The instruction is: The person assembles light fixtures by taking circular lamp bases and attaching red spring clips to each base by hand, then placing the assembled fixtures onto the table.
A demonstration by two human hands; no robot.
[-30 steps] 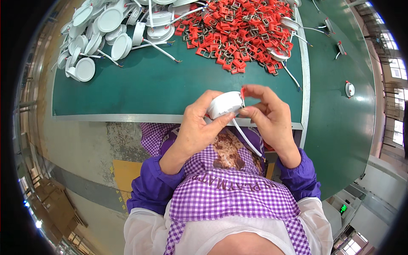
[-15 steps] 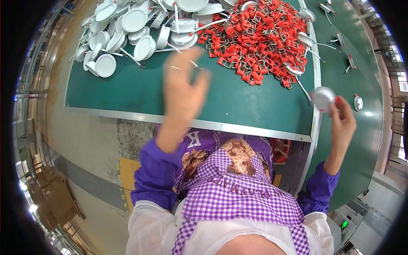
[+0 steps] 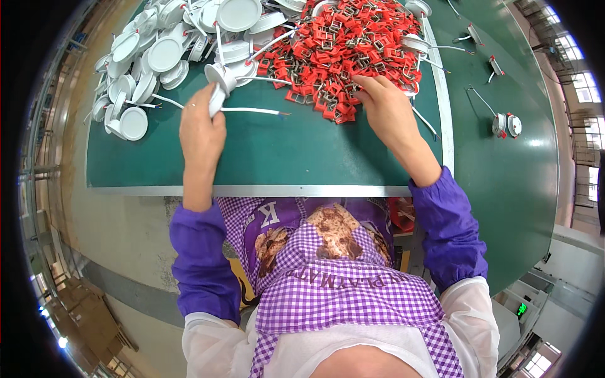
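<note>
My left hand [image 3: 201, 129] is closed around the rim of a white round downlight [image 3: 217, 101] at the front of a heap of such lamps. A white cable with bared wire ends lies to the right of it. At the near edge of a pile of red plastic spring clips [image 3: 353, 47] with metal loops, my right hand [image 3: 392, 113] has its thumb and forefinger curled on a red clip [image 3: 354, 91]. Part of that clip is hidden by the fingers.
White downlights [image 3: 165, 53] with cables are heaped at the far left of the green table [image 3: 271, 157]. A metal strip [image 3: 441, 94] divides it from a green surface [image 3: 517, 183] on the right, where several lamps with red clips [image 3: 499, 125] stand. More lamps [image 3: 414, 43] rest along the pile's right edge.
My right hand has let go of a downlight on the right-hand surface and moved left to the red clips. My left hand has moved left and taken hold of a downlight.
</note>
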